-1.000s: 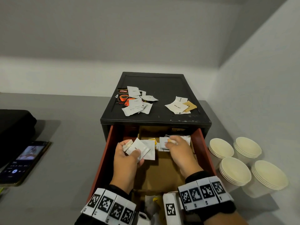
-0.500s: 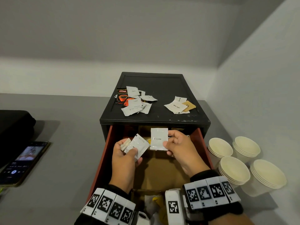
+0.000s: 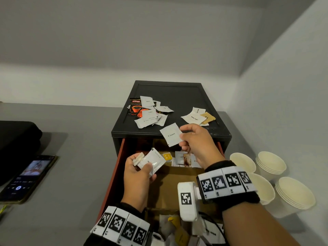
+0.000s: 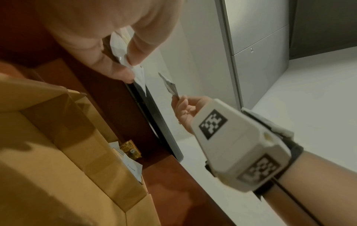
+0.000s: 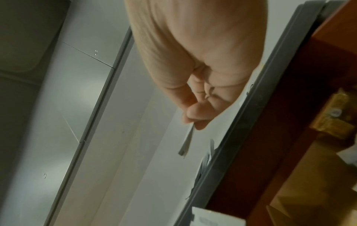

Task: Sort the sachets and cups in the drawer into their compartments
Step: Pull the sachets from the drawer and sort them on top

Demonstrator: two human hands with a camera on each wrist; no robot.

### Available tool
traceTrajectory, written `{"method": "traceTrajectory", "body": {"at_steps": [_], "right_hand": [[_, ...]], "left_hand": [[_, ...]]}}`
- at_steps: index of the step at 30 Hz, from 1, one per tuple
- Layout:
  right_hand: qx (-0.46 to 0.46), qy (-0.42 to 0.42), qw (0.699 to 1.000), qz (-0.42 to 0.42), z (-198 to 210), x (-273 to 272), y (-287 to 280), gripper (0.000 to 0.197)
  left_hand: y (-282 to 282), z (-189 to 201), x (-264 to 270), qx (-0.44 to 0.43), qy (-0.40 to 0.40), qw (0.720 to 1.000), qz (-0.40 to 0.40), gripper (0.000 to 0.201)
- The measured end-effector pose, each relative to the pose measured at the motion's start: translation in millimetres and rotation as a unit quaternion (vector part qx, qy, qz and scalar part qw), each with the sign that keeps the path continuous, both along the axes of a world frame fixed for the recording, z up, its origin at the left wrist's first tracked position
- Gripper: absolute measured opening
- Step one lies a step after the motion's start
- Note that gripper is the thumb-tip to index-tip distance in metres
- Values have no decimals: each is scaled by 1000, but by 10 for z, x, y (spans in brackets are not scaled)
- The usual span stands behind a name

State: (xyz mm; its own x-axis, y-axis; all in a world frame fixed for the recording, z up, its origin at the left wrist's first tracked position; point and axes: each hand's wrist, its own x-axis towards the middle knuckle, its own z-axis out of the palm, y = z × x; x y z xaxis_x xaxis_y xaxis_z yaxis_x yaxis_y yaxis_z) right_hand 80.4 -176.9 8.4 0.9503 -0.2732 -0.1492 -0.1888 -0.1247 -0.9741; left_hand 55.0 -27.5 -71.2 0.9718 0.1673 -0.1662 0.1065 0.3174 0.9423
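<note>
Right hand [image 3: 195,142] had lifted the pinched Cream sachet [image 3: 171,134] out of the drawer [image 3: 117,167] to the black cabinet top [image 3: 186,96] (likely joining a pile there), while left hand [image 3: 140,176] still gripped several white sachets [image 3: 152,160] below it.

White sachets, a black cabinet and a red-brown drawer

The cabinet [image 3: 177,96] is black, its drawer [image 3: 117,167] red-brown with tan cardboard dividers [image 3: 165,189]. The Cream sachet [image 3: 171,134] is white with black lettering; the coffee packet [image 3: 135,109] is black with orange-red print; one sugar sachet [image 3: 207,118] is tan. The paper cups [image 3: 294,190] are cream. The wristbands [image 3: 227,183] show black-and-white square markers.
</note>
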Motion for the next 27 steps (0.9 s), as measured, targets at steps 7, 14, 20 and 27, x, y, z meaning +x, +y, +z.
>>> {"method": "traceTrajectory", "body": {"at_steps": [7, 14, 20, 27], "right_hand": [[21, 105, 993, -56, -495, -222, -159, 22], [-51, 207, 977, -3, -734, -261, -96, 28], [-81, 193, 977, 40, -844, -294, 11, 32], [-25, 70, 993, -90, -811, -278, -126, 29]], "left_hand": [[2, -3, 20, -16, 22, 1000, -5, 39], [-20, -22, 18, 3, 25, 1000, -11, 39], [6, -39, 4, 0, 29, 1000, -6, 38], [6, -58, 10, 7, 21, 1000, -13, 41]]}}
